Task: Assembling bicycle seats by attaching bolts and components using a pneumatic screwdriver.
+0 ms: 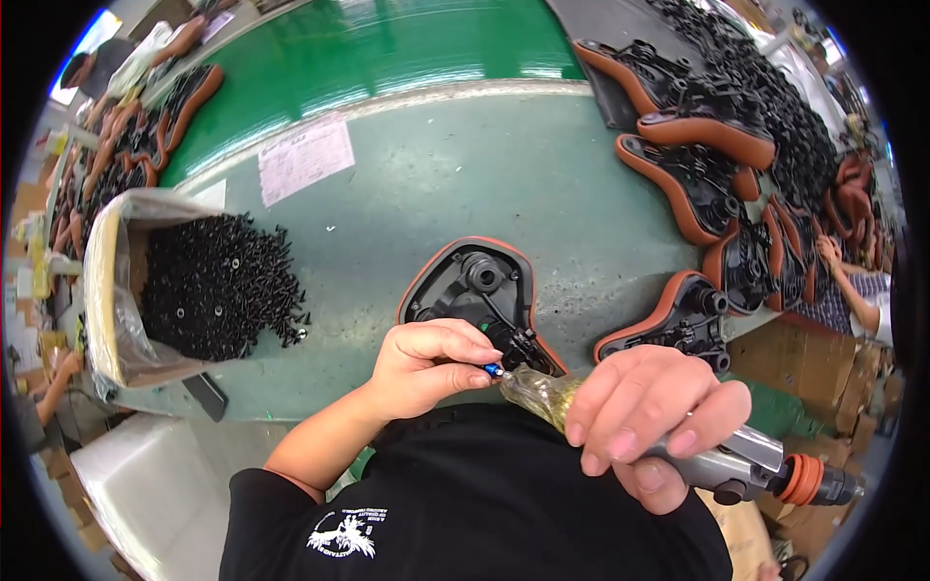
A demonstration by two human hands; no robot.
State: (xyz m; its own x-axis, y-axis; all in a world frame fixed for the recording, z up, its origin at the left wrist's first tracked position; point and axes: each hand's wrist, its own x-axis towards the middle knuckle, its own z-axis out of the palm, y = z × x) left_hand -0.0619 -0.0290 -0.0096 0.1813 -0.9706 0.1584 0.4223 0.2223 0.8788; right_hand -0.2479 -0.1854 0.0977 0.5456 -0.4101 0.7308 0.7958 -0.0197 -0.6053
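My right hand [659, 416] is wrapped round a grey power screwdriver [712, 470], held nearly level in front of my black shirt. Clear yellowish wrapping [542, 395] covers its front part. At its tip sits a small blue bit [495, 370], which the thumb and fingers of my left hand [436, 366] pinch. Whether a screw is on the bit is too small to tell. Just beyond my hands lies a brown-rimmed saddle [465, 276] with its black underside up; my left fingers and the tool hide its near part.
A plastic-lined box [107, 290] on its side spills black screws [223, 290] at the left. Several saddles [678, 194] and a heap of black parts [775, 97] crowd the right. A paper sheet [306, 160] lies near the green belt [387, 48]. Another person's arm [852, 290] shows far right.
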